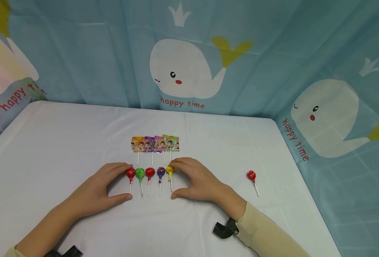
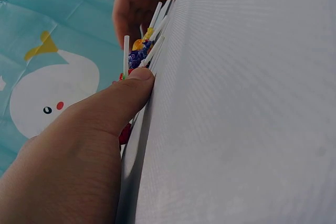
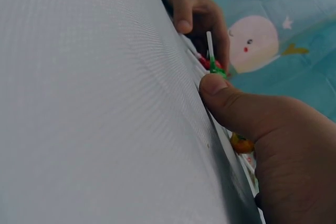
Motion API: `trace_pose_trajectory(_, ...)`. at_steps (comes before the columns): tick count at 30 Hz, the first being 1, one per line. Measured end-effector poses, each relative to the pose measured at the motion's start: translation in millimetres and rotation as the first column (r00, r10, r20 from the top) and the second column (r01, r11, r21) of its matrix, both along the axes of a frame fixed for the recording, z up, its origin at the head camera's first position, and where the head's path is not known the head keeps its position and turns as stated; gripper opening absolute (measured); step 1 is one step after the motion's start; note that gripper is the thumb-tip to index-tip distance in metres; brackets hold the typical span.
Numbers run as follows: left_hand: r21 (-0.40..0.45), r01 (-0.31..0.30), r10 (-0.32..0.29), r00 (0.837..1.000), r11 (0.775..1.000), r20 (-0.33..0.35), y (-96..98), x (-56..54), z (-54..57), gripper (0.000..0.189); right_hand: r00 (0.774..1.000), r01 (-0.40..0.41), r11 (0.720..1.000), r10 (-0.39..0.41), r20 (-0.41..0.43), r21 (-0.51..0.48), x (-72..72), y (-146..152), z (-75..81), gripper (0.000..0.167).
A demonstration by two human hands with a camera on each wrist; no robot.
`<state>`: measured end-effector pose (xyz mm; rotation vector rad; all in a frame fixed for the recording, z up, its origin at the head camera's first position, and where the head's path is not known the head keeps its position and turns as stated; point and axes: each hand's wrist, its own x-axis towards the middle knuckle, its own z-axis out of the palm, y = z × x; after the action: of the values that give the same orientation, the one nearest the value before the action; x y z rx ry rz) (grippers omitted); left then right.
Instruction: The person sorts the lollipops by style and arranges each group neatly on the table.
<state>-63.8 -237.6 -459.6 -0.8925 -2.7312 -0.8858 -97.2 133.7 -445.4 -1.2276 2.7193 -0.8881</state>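
On the white cloth, a row of lollipops lies between my two hands: a red lollipop [image 1: 130, 172], a green lollipop [image 1: 140, 173], another red lollipop [image 1: 149, 172], a purple lollipop [image 1: 161, 172] and a yellow lollipop [image 1: 170, 169]. My left hand [image 1: 96, 191] flanks the left end, its index fingertip at the first red candy and its thumb near the stick's lower end. At the right end, the fingertips of my right hand [image 1: 200, 180] touch the yellow lollipop's head, thumb by its stick. Both hands have thumb and fingers spread apart. In the left wrist view, a thumb [image 2: 121, 98] partly hides the row.
Behind the row, several flat-wrapped lollipops [image 1: 149, 143] lie side by side, sticks toward me. A lone red lollipop [image 1: 251, 175] lies far right on the white tablecloth [image 1: 80, 135]. A blue whale-print curtain [image 1: 112, 64] borders the table.
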Motion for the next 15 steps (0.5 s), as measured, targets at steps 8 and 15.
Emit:
trace_pose_trajectory(8, -0.002, -0.001, 0.001, 1.0, 1.0, 0.01, 1.2, 0.2, 0.8, 0.087, 1.0, 0.009, 1.0, -0.009, -0.023, 0.004, 1.3, 3.8, -2.5, 0.097)
trace_pose_trajectory(15, -0.01, 0.003, -0.003, 1.0, 1.0, 0.015, 1.3, -0.4, 0.6, 0.086, 0.999, 0.027, 0.999, -0.026, -0.018, 0.043, 4.1, 8.0, 0.3, 0.102)
